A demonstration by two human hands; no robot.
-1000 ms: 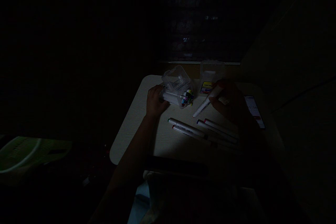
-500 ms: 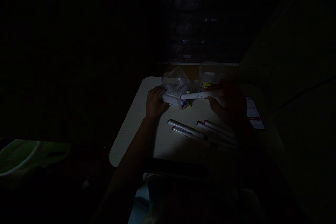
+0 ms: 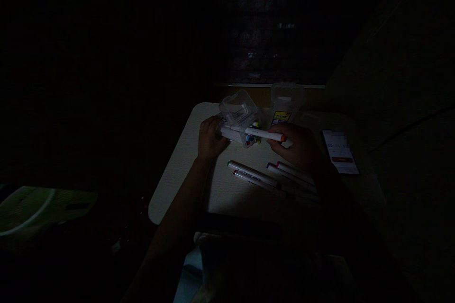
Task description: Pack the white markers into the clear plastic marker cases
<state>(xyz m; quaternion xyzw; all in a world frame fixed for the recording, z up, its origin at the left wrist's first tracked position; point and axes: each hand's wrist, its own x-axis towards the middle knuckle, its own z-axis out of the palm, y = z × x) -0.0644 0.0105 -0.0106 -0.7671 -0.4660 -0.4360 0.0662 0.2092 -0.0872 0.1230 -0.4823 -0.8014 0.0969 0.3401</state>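
Marker point(image 3: 265, 134), white with an orange end, is in the right hand point(image 3: 293, 144), whose grip pinches it near that orange end; its other end is at the mouth of a clear box point(image 3: 232, 133). The left hand point(image 3: 211, 139) has its grip closed around the box's left end on the desk point(image 3: 185, 165). Loose pens point(image 3: 252, 173) lie nearer the person, a phone point(image 3: 340, 152) to the right, and a second container point(image 3: 287, 92) stands behind.

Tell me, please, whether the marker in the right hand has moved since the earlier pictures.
Yes: judged against the table, the marker in the right hand has moved left, toward the clear box.
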